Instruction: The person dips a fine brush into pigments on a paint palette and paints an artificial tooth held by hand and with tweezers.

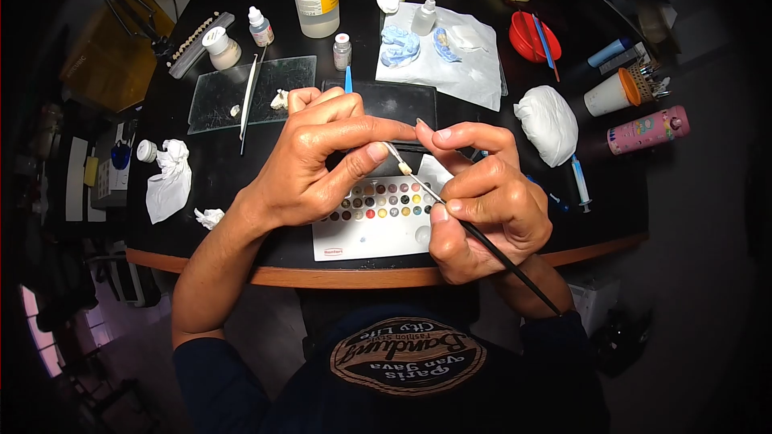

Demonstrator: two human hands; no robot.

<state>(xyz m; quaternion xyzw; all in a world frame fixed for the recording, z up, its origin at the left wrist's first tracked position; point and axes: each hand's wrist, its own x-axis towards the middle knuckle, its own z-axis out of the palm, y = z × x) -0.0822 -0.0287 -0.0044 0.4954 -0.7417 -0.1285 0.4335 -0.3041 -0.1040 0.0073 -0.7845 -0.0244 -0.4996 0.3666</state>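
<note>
Between thumb and forefinger, my left hand (326, 145) pinches a thin metal tool (393, 149) with a small tooth-coloured piece (404, 168) at its end. A thin brush (503, 255) with a dark handle is held in my right hand (490, 201), its tip at or very near the piece. The forefingers of both hands meet or nearly meet above the piece. Below them lies a white palette card (366, 245) with rows of coloured round spots, partly covered by my hands.
A glass slab (213, 96) lies at the left, a large clear bottle (316, 0) behind. White paper (474, 84) holds blue and white moulded pieces. To the right are a red bowl (527, 36), a white bundle (547, 124), a syringe (581, 185) and a pink bottle (647, 130).
</note>
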